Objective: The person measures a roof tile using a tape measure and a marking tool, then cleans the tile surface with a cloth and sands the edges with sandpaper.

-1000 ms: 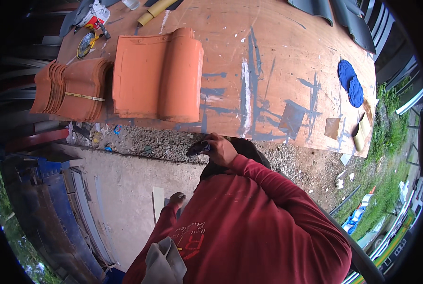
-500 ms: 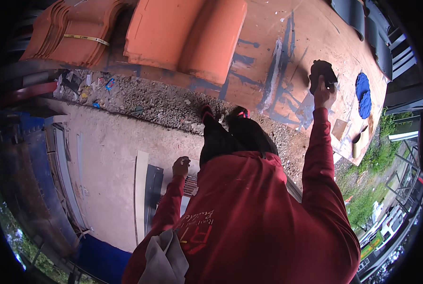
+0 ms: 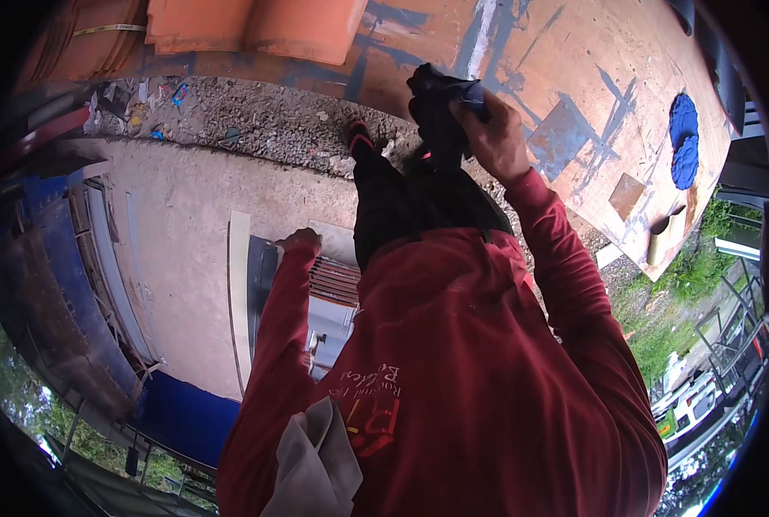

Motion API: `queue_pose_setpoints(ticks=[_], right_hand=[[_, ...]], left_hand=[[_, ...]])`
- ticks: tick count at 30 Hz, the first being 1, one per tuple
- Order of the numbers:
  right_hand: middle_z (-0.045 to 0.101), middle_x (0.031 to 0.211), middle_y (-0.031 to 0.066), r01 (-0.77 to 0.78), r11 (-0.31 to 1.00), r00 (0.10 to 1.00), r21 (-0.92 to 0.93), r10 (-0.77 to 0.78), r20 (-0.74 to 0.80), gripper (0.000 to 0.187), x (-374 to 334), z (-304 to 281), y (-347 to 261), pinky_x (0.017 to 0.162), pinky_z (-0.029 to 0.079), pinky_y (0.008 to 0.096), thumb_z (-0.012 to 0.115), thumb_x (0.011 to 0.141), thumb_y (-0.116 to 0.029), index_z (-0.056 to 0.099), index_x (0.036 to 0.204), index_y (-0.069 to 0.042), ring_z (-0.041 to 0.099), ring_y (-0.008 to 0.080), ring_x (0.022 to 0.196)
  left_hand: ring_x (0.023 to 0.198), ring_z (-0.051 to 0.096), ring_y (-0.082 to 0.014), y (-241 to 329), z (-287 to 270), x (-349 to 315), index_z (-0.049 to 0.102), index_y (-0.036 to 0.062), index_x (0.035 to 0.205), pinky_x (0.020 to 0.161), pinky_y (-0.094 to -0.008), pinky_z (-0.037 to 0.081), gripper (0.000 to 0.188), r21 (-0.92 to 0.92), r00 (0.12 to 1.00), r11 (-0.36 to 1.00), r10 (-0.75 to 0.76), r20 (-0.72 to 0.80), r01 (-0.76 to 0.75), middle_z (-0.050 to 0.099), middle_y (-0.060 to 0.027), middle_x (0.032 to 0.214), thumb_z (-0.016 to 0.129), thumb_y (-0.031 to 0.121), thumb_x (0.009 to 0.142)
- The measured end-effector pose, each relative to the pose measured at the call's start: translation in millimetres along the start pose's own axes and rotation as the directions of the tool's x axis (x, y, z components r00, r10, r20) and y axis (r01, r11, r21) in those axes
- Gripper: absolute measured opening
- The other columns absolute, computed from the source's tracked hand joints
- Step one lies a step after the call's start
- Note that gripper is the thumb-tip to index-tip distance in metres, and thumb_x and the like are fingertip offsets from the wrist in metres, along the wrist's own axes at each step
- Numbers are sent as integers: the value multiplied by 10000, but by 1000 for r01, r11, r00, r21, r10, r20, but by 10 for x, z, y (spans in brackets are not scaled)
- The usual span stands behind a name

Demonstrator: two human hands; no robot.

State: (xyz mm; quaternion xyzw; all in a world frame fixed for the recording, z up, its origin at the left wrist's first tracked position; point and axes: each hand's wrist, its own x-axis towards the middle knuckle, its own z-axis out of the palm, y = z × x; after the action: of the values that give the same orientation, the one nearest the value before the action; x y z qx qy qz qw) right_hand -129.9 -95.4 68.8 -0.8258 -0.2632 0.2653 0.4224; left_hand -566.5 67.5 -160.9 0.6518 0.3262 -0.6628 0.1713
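My right hand (image 3: 498, 142) grips a crumpled black cloth (image 3: 440, 112) between thumb and fingers. The cloth hangs in front of my legs, over the near edge of a brown board table (image 3: 565, 43). My left hand (image 3: 300, 239) is low at my left side, its fingers curled in; whatever it may hold is hidden. Two round blue pads (image 3: 684, 142) lie on the right part of the table. Left of them are a grey square patch (image 3: 560, 136) and a small brown square piece (image 3: 627, 196).
Orange roof tiles (image 3: 285, 30) stand at the table's far left, beside a strapped tile stack (image 3: 109, 34). Dark tiles (image 3: 725, 65) are at the far right. Gravel (image 3: 264, 121) borders the concrete floor (image 3: 178, 198). Long boards (image 3: 239, 284) lie at my left.
My right hand has drawn the black cloth left and toward my body, away from the table's middle. My left hand has shifted slightly left and forward. The view has turned somewhat.
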Motion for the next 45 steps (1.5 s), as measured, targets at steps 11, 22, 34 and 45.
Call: queue_pose_setpoints(ticks=[11,22,34,45], right_hand=[[726,1027,12,-100,954,590,282,285,-755,390,-1206,-2627,1342,705,493,247,742,975,-320,724,1213,-10,628,78,829],[739,993,7,-13,929,234,371,363,-902,354,-2061,-2790,1909,772,514,252,745,991,-342,743,1161,-31,637,68,880],[749,1076,44,191,907,186,376,343,-921,405,-2154,-3087,2124,818,536,259,730,1005,-339,726,1228,0,678,91,932],[663,1231,291,-569,822,480,-15,318,-817,695,-2343,-2767,2685,973,524,472,816,836,-391,598,1360,9,649,423,1147]], left_hand=[[1439,481,-383,1539,-785,-565,562,157,1495,1163,-584,368,556,26,671,735,632,-388,-677,529,-129,1555,412,494,1078],[1157,675,-361,2722,-1022,-2179,692,53,1274,979,-409,538,368,87,288,391,795,-534,-916,711,-173,1243,640,296,1003],[1284,460,-421,4633,-1636,-2979,379,-39,1503,1137,-508,356,1053,119,153,817,245,-957,-564,475,-224,1386,868,528,763],[1225,485,-389,4693,-1774,-3044,344,-28,1534,1076,-475,411,1094,121,190,899,217,-958,-421,516,-208,1315,925,413,719]])
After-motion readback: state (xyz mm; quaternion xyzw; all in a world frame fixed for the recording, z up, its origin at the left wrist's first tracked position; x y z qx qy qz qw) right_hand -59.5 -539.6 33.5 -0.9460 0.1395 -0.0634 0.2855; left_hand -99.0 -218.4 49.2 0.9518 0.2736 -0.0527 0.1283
